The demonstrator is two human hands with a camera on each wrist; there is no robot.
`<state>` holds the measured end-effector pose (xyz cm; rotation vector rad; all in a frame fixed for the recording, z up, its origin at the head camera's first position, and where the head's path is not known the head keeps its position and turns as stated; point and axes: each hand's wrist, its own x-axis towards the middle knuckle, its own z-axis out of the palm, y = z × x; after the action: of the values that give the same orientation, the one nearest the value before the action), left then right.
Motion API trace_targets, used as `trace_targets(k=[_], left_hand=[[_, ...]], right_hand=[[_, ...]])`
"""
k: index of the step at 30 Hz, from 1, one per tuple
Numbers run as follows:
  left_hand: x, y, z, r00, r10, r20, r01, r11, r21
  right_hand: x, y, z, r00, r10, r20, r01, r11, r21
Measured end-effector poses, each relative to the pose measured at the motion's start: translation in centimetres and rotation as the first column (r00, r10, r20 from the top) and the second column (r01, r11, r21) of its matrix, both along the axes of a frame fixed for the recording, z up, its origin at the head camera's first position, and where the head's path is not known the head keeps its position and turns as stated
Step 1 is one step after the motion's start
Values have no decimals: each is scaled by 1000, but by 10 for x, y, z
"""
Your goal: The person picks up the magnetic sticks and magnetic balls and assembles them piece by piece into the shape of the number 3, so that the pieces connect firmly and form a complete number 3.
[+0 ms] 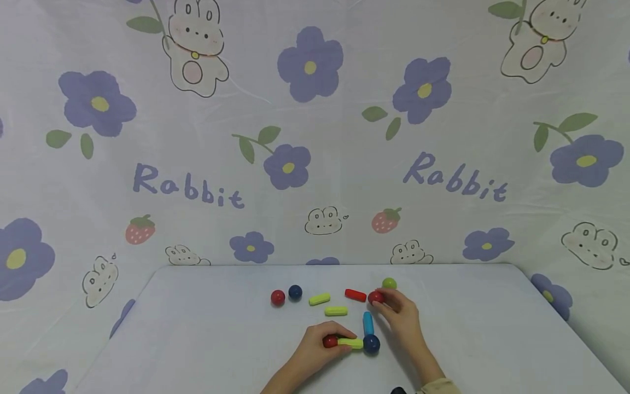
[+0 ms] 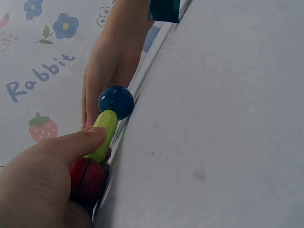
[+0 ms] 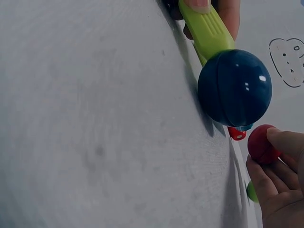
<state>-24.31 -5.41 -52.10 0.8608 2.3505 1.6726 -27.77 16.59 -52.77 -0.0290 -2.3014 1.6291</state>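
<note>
A: Low on the counter (image 1: 197, 339), what to note first?
B: In the left hand (image 1: 317, 347), a yellow-green rod (image 2: 108, 121), pinched between thumb and fingers (image 1: 334, 327).
A: And at the rod's ends?
B: Toward the palm, a red ball (image 2: 88, 183), close against the left hand. At the other end, a dark blue ball (image 1: 371, 344), touching the rod.
A: Anything else against the dark blue ball?
B: Yes, a light blue rod (image 1: 368, 323), pointing away toward the counter's far edge.
A: And the right hand (image 1: 403, 320)?
B: Farther out, with fingers narrowed round a second red ball (image 3: 262, 144), thumb on the opposite side. Just beside the end of a red rod (image 1: 355, 295); cannot tell whether touching.
A: Beyond the right hand?
B: A green ball (image 1: 389, 283), near the fingertips.
A: Farther left?
B: A second yellow-green rod (image 1: 320, 299), with a third yellow-green rod (image 1: 336, 311) a little nearer. Past those, a second dark blue ball (image 1: 295, 292) just beside a third red ball (image 1: 278, 297).
A: Behind everything?
B: A pale cloth (image 1: 344, 120), printed with purple flowers, rabbits and strawberries.
</note>
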Motion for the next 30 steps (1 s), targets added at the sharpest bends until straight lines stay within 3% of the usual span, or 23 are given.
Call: trace_targets(k=[6, 14, 30], left_hand=[[-9, 0, -18, 1000, -3, -15, 3, 1000, -18], [-10, 0, -18, 1000, -13, -22, 13, 1000, -12], [-8, -1, -17, 999, -17, -38, 16, 1000, -17]], right_hand=[[2, -4, 3, 1000, 25, -5, -25, 999, -28], [1, -6, 1, 997, 77, -26, -78, 995, -69], [3, -12, 2, 997, 69, 20, -69, 997, -25]])
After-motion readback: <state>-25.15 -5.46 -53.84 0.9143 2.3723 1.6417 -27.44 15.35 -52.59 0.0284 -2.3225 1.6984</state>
